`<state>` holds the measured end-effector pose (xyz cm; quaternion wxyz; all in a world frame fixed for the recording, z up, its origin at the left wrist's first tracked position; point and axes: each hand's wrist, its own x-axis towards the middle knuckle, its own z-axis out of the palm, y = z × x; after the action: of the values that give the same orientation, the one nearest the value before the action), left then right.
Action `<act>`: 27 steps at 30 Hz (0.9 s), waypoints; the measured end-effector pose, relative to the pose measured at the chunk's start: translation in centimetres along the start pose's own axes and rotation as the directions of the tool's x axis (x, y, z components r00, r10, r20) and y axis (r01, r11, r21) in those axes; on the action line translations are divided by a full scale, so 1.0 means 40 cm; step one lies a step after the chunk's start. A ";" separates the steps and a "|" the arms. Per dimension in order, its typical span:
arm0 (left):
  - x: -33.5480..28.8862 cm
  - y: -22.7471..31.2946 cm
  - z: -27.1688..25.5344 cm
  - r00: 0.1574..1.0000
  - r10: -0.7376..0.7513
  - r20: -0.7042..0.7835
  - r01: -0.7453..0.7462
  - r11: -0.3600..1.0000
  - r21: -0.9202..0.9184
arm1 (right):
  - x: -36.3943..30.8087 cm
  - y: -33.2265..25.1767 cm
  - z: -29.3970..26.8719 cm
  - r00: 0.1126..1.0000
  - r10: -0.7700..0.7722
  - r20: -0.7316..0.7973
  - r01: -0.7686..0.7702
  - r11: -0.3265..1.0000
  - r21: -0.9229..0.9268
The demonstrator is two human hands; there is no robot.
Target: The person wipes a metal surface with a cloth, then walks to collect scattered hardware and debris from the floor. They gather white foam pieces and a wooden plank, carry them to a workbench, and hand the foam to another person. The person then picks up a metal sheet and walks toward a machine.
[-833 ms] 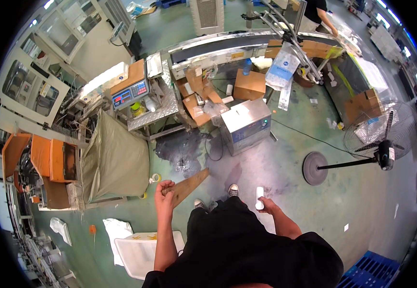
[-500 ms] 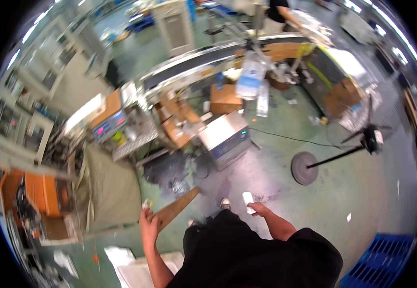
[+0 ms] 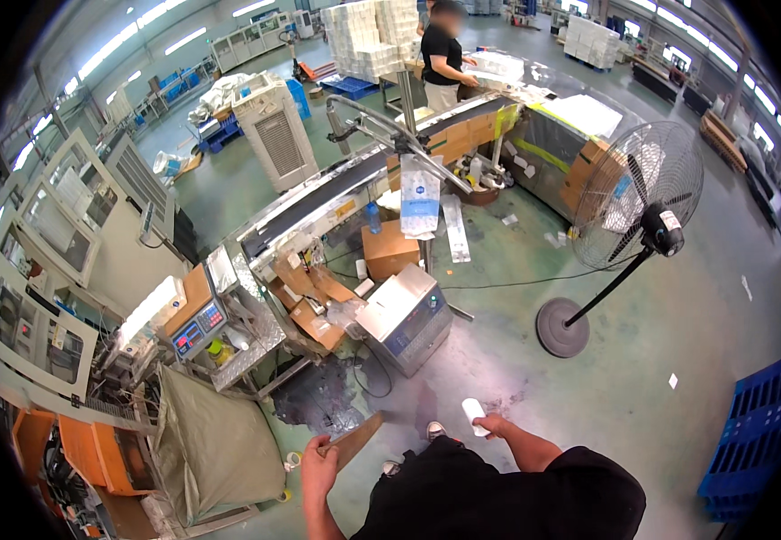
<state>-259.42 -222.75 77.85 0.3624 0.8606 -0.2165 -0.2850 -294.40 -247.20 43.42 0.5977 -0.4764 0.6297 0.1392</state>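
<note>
Lower centre of the frame: my left hand (image 3: 320,463) grips the brown board (image 3: 360,439) at one end; my right hand (image 3: 494,426) grips the white cylinder (image 3: 474,413). Caution: a forward swing could knock the board against the metal cabinet (image 3: 419,335); a slack grip could drop the cylinder

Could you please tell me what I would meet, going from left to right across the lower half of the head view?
Orange panels, khaki cover, left hand, brown board, white cylinder, right hand, round fan base, blue pallet.
</note>
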 end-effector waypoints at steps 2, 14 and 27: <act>-0.001 -0.011 -0.006 1.000 0.021 0.004 -0.021 1.000 -0.011 | -0.014 0.046 0.019 1.000 0.009 0.000 -0.009 1.000 0.007; -0.002 -0.131 -0.079 0.990 0.000 -0.139 -0.005 0.999 -0.033 | -0.059 0.075 0.061 1.000 0.005 0.016 -0.004 0.997 -0.079; -0.032 -0.103 -0.095 0.993 -0.022 -0.118 0.019 0.999 -0.031 | -0.037 0.003 0.067 0.986 -0.163 -0.031 0.159 0.981 -0.114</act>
<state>-257.24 -217.45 77.37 0.3845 0.8727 -0.1816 -0.2402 -293.08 -244.51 44.00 0.5668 -0.5608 0.5923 0.1154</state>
